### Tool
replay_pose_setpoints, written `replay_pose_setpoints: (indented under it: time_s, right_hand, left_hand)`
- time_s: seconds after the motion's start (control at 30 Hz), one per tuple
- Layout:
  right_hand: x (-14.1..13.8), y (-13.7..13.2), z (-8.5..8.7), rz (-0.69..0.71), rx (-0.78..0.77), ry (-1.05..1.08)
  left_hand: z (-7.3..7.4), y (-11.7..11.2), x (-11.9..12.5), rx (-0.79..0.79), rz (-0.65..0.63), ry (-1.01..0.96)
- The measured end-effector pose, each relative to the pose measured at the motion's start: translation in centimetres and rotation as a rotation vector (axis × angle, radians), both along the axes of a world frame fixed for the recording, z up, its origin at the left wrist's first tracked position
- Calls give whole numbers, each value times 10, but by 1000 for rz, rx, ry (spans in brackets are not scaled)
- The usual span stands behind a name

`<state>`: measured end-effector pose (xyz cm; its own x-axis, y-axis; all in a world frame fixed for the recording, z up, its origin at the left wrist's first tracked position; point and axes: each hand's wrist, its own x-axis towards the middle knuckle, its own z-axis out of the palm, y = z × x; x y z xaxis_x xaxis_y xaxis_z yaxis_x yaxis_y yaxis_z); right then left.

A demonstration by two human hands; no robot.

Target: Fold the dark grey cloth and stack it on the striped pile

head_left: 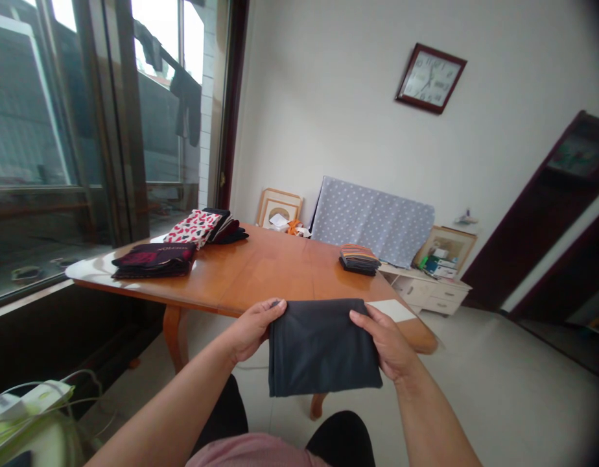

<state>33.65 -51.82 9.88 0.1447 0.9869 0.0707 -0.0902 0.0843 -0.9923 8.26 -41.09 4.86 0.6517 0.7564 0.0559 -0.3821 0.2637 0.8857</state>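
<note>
Head view | left hand (253,331), right hand (384,340) | fingers grasping dark folded cloth (323,347) by opposite edges | long axis runs hand to hand

Folded cloth stacks (359,259) on a wooden table (260,272), a wall clock (430,78), perhaps a dotted tablecloth (372,220) behind

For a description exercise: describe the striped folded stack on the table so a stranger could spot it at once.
Start at the wooden table beside the window. Toward its right side, in front of the polka-dot cloth, lies a small folded stack. Its multicoloured striped top sets it apart from the heart-patterned pile and dark maroon pile near the window.
</note>
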Motion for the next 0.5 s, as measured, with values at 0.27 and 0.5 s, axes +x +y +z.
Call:
replay_pose_setpoints:
  time_s: [0.27,0.5]
  right_hand:
    - [4,4,-9,-50,18,27]
    - [-1,1,-6,-51,15,69]
  left_hand:
    - [-2,3,0,-82,-23,5]
    - [-7,3,-6,-244,-109,-69]
